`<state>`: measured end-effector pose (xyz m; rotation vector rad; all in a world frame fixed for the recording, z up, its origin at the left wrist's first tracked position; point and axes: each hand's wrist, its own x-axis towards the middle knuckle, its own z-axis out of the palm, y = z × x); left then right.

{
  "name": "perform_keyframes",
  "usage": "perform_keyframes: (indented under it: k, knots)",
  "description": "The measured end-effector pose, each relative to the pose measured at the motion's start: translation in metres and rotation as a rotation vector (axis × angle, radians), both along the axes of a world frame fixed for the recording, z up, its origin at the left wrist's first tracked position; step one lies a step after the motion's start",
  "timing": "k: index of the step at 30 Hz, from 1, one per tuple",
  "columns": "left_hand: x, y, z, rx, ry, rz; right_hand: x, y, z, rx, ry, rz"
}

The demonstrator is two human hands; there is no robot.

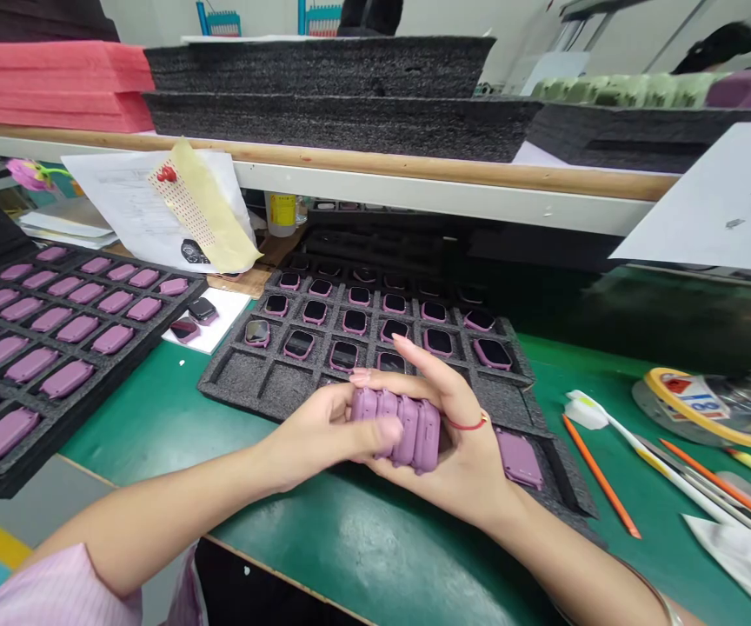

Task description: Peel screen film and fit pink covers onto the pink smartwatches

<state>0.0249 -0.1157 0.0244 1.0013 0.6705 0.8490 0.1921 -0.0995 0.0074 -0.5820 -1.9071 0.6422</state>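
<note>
A stack of about 4 mauve watch cases (396, 430), set on edge and side by side, sits between both hands, just above the near edge of the central foam tray and toward the bench's front edge. The cases look light and fairly stiff, with a soft rubbery skin that should grip rather than slip, though the row could splay apart if squeezed unevenly. The firmest hold seems to be across the 2 outer cases, pressing the row together from its ends.

The left hand (316, 432) comes in from the front-left, its thumb pressed on the near face of the stack. The right hand (463, 465) cups the stack from below and the far end, its index finger raised and its other fingers curled round; the fingers of the 2 hands overlap, so I cannot tell each one's exact placing.

Behind the hands, the black foam tray (238, 382) holds rows of dark-faced watches, and a loose mauve case (517, 458) lies in a compartment at its right. Another foam tray (1, 482) of mauve cases fills the bench's left edge. An orange pencil (601, 476) and a roll of tape (707, 404) lie toward the right edge.
</note>
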Motion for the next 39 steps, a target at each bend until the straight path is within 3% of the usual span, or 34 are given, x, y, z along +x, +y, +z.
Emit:
perform_keyframes:
  k: [10,16,19,24,27,29,33,39]
  knots:
    - [-0.003,0.001,0.000,0.190,0.131,-0.025,0.001,0.001,-0.002,0.061,-0.057,0.073]
    - [0.000,-0.005,-0.001,0.212,0.286,0.169,0.001,-0.003,0.005,0.220,-0.211,0.074]
    - [-0.003,-0.009,0.000,0.327,0.337,0.212,0.005,-0.006,0.012,0.057,-0.116,0.071]
    - [-0.005,-0.009,0.000,0.624,0.370,0.241,0.008,0.002,0.010,-0.439,0.190,0.034]
    - [-0.006,-0.007,-0.002,0.724,0.322,0.250,0.008,0.006,0.005,-0.748,0.160,0.170]
    - [-0.006,-0.007,-0.003,0.768,0.313,0.261,0.007,0.006,0.005,-0.877,0.111,0.262]
    - [-0.004,-0.006,-0.005,0.860,0.319,0.285,0.004,0.000,0.013,-0.907,0.088,0.309]
    - [-0.004,-0.002,-0.008,0.928,0.248,0.239,-0.002,-0.008,0.021,-0.831,0.044,0.148]
